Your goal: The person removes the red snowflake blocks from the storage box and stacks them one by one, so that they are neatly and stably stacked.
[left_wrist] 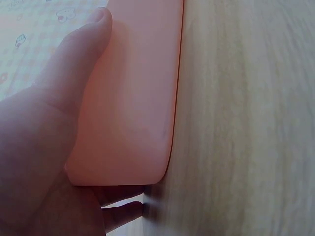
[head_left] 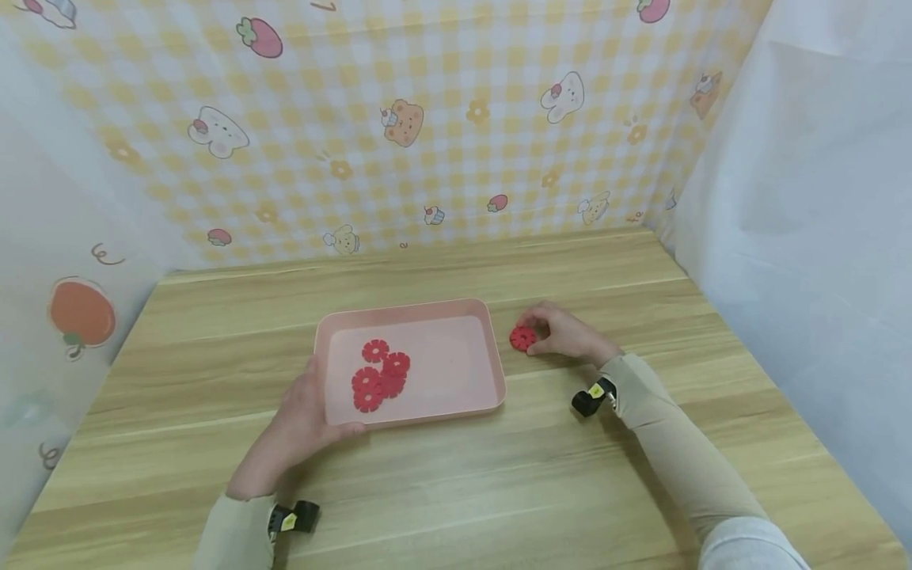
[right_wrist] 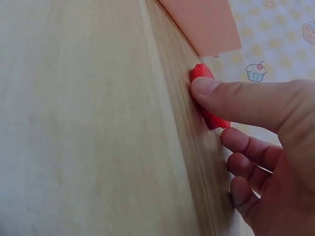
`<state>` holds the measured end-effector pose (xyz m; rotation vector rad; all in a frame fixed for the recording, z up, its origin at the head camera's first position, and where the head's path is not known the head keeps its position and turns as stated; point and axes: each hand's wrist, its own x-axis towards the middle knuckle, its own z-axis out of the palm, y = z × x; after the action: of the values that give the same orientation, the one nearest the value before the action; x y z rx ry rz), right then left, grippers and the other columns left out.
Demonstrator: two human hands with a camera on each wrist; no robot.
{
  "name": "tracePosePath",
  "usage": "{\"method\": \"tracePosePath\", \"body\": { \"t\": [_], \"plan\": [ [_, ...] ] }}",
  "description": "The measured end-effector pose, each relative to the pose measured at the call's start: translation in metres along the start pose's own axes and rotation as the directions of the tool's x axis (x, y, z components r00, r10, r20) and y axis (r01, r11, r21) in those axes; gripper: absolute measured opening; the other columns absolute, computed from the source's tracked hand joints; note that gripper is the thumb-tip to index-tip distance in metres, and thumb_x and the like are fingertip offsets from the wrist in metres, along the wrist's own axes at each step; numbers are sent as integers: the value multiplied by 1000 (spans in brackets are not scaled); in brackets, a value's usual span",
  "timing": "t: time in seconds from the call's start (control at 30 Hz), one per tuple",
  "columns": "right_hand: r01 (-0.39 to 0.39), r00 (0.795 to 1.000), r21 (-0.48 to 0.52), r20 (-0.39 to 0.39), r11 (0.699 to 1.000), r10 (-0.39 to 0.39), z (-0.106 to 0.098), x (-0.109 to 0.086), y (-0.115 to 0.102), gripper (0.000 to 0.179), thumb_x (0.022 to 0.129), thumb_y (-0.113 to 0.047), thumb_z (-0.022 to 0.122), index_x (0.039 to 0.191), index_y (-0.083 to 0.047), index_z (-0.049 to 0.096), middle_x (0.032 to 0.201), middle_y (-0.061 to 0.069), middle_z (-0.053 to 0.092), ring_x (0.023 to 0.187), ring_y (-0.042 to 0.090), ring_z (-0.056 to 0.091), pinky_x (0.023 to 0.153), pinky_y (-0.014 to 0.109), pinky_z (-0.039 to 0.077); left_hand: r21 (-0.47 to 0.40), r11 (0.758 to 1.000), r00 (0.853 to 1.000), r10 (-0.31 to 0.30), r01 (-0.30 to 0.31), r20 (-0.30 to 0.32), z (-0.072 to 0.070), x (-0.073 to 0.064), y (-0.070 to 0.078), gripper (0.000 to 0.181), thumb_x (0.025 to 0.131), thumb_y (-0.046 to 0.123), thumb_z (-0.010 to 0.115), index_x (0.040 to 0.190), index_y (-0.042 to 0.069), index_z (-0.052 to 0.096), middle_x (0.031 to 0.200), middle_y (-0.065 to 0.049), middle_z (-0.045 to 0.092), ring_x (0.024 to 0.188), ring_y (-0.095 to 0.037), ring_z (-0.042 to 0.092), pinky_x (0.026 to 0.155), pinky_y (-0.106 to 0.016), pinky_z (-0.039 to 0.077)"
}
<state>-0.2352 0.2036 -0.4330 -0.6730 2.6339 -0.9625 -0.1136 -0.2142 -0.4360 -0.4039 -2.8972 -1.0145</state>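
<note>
A shallow pink tray (head_left: 456, 364) stands on the table, with several red notched plastic discs (head_left: 367, 397) lying loosely in its left half, some overlapping. My left hand (head_left: 308, 412) grips the tray's near left corner. Its thumb lies along the near wall (left_wrist: 133, 103), and the other fingers go round the left side, partly hidden. Just right of the tray, my right hand (head_left: 563, 331) pinches more red notched discs (right_wrist: 212, 118) between thumb and fingers, low over the tabletop. From the side they look like a thick, ridged stack; the thumb covers part of it.
The wood-grain table (head_left: 484, 491) ends at a yellow checked cloth (head_left: 470, 158) at the back. White sheets hang on the left and at the right (head_left: 805, 174). A black wrist camera (head_left: 593, 397) sits on each forearm, near the tabletop.
</note>
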Motion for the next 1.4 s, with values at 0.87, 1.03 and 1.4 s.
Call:
{"method": "tracePosePath", "body": {
  "t": [0.87,1.03,1.4],
  "plan": [
    [-5,998,26,67,1000,3,-5,0,-2,54,76,-13,80,123,-2,56,113,15,57,106,28,53,97,46,43,-22,999,999,-34,35,25,2,-1,1,117,59,44,89,144,1,20,124,-19,47,108,-33,47,87,-58,50],
    [10,997,36,70,999,-13,-7,2,-7,52,76,-10,79,122,-1,57,112,16,59,106,30,56,97,48,44,-19,998,998,-56,57,30,2,-3,1,117,60,44,88,144,0,19,125,-20,46,109,-34,47,86,-57,50],
    [2,998,48,62,999,-5,-12,9,-22,44,80,-12,76,120,-3,60,110,12,61,100,27,55,89,42,47,-23,999,999,-32,33,20,-1,0,3,114,60,42,89,142,0,21,124,-19,47,108,-32,48,86,-57,51]
  ]
}}
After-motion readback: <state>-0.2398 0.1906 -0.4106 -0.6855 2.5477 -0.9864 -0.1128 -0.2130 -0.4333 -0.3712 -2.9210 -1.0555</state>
